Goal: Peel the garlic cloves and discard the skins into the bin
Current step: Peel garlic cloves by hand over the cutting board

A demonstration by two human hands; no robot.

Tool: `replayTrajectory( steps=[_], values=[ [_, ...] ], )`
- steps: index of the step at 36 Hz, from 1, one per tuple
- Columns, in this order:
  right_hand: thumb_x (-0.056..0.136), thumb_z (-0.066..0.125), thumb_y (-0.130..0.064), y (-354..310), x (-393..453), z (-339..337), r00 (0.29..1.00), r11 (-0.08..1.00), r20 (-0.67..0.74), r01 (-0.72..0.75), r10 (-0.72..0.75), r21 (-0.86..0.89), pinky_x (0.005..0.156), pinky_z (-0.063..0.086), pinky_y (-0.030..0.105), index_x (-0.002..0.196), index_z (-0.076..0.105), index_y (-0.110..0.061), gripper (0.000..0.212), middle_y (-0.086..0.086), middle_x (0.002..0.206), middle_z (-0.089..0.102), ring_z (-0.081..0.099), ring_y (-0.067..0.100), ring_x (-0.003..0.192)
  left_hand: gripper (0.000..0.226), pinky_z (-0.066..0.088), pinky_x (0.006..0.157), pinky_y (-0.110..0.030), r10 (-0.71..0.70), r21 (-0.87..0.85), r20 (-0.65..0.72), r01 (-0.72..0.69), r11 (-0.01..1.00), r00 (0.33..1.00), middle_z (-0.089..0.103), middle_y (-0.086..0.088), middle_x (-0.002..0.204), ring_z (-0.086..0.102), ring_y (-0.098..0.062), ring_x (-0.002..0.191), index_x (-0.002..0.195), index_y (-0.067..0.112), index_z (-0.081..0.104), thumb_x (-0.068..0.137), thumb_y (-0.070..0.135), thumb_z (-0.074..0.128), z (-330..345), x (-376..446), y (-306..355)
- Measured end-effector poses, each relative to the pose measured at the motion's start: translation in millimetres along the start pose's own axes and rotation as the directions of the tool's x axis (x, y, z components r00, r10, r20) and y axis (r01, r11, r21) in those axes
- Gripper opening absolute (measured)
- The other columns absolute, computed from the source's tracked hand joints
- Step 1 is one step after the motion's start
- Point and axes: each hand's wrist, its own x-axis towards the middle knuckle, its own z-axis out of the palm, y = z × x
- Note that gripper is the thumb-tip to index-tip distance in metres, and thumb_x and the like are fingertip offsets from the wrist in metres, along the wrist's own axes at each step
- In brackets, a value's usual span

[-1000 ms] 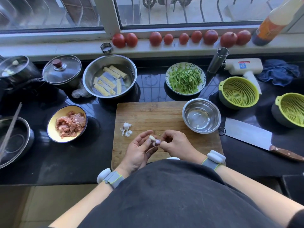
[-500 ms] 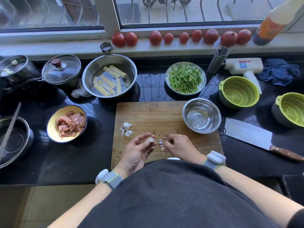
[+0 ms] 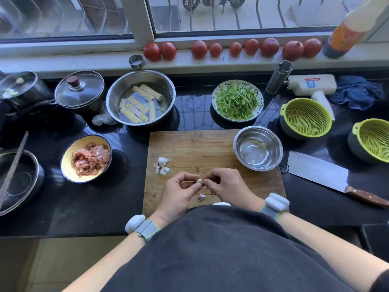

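Both hands meet over the near edge of the wooden cutting board [image 3: 195,148], the left hand [image 3: 177,194] and the right hand [image 3: 226,183] each pinching the same small pale garlic clove [image 3: 199,181] between curled fingertips. Directly beneath them, at 6 o'clock from the clove, a purplish scrap of skin [image 3: 201,197] lies on the board; at 10 o'clock a little heap of white garlic skins [image 3: 162,165] sits near the board's left side. At 2 o'clock a small steel bowl [image 3: 258,148] rests on the board's right corner, with one pale bit inside. Past the board's right edge, at 3 o'clock, a cleaver [image 3: 315,173] lies flat on the black tabletop [image 3: 84,207], handle pointing right. At 9 o'clock stands a yellow bowl of minced meat [image 3: 86,158]. Farther back, at 11 o'clock, a large steel basin [image 3: 140,98] holds pale rolls in water; at 1 o'clock is a plate of green vegetable strips [image 3: 237,100], and two green colanders [image 3: 306,118] stand to the right. A row of tomatoes [image 3: 231,48] lines the windowsill under the window at 12 o'clock.
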Motion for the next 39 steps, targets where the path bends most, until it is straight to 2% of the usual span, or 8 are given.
replayTrajectory(
  steps=[4,8,16,22,28,32,37,39],
  values=[
    [0.089,0.070,-0.020,-4,-1,-1,1.000,1.000,0.011,-0.012,0.012,-0.017,0.069,0.057,0.029,0.084,0.077,-0.019,0.008,-0.006,0.066,0.070,0.066,0.008,0.059,0.014,0.055,0.074,-0.018,0.021,0.042,-0.005,-0.020,0.999,1.000,0.078,0.000,0.085,0.074,-0.010,0.083,0.089,0.007,0.069,0.084,-0.005,0.074,1,-1,1],
    [0.087,0.069,-0.023,-3,-1,0,1.000,0.998,-0.019,-0.011,0.010,-0.065,0.068,0.053,0.026,0.077,0.071,-0.024,0.010,-0.013,0.061,0.063,0.059,0.003,0.060,0.013,0.054,0.073,-0.017,0.036,0.064,-0.003,-0.036,0.997,0.999,0.078,0.002,0.083,0.073,-0.008,0.082,0.090,0.005,0.068,0.084,-0.005,0.075,2,-2,1],
    [0.086,0.067,-0.027,-4,1,5,0.998,0.995,-0.021,-0.054,0.052,-0.085,0.065,0.047,0.025,0.077,0.062,-0.024,0.011,-0.010,0.068,0.062,0.057,0.009,0.067,0.013,0.055,0.073,-0.019,0.042,0.079,0.000,-0.042,0.996,0.999,0.077,0.004,0.080,0.073,-0.009,0.079,0.089,0.007,0.068,0.084,-0.001,0.076,3,-4,5],
    [0.088,0.064,-0.022,-3,3,7,0.995,0.994,0.011,-0.095,0.096,-0.050,0.062,0.045,0.026,0.076,0.059,-0.021,0.012,-0.009,0.067,0.059,0.053,0.009,0.062,0.012,0.055,0.071,-0.019,0.000,-0.013,-0.025,-0.001,1.000,1.000,0.076,0.000,0.079,0.072,-0.011,0.075,0.091,0.005,0.069,0.083,0.000,0.077,4,-5,6],
    [0.091,0.061,-0.017,-5,1,7,0.997,0.998,0.050,-0.058,0.059,-0.012,0.056,0.039,0.017,0.079,0.055,-0.018,0.013,-0.008,0.067,0.057,0.051,0.008,0.059,0.015,0.057,0.074,-0.024,-0.032,-0.127,-0.034,0.028,0.991,0.999,0.077,-0.008,0.085,0.073,-0.016,0.079,0.092,0.006,0.071,0.087,-0.008,0.069,2,-2,3],
    [0.092,0.061,-0.016,-3,1,7,0.997,0.999,0.054,-0.053,0.053,0.007,0.061,0.040,0.026,0.081,0.056,-0.016,0.012,-0.007,0.067,0.058,0.051,0.012,0.062,0.018,0.059,0.074,-0.025,-0.080,-0.225,-0.022,0.073,0.972,0.997,0.076,-0.010,0.083,0.071,-0.018,0.075,0.094,0.004,0.071,0.089,-0.012,0.062,3,-1,1],
    [0.091,0.061,-0.018,5,2,5,0.993,0.993,0.000,-0.115,0.115,-0.004,0.062,0.038,0.020,0.073,0.052,-0.027,0.022,-0.012,0.069,0.058,0.053,0.009,0.068,0.018,0.058,0.074,-0.027,-0.135,-0.316,-0.027,0.120,0.941,0.990,0.072,-0.012,0.082,0.067,-0.023,0.076,0.098,0.000,0.069,0.091,-0.012,0.058,0,1,-2],
    [0.093,0.061,-0.023,10,3,6,0.988,0.987,0.010,-0.155,0.155,-0.049,0.064,0.038,0.023,0.073,0.054,-0.028,0.021,-0.011,0.072,0.060,0.055,0.013,0.072,0.019,0.058,0.073,-0.027,-0.148,-0.323,-0.015,0.136,0.937,0.989,0.071,-0.013,0.082,0.068,-0.021,0.075,0.100,-0.001,0.068,0.092,-0.013,0.056,0,1,-2]
  ],
)
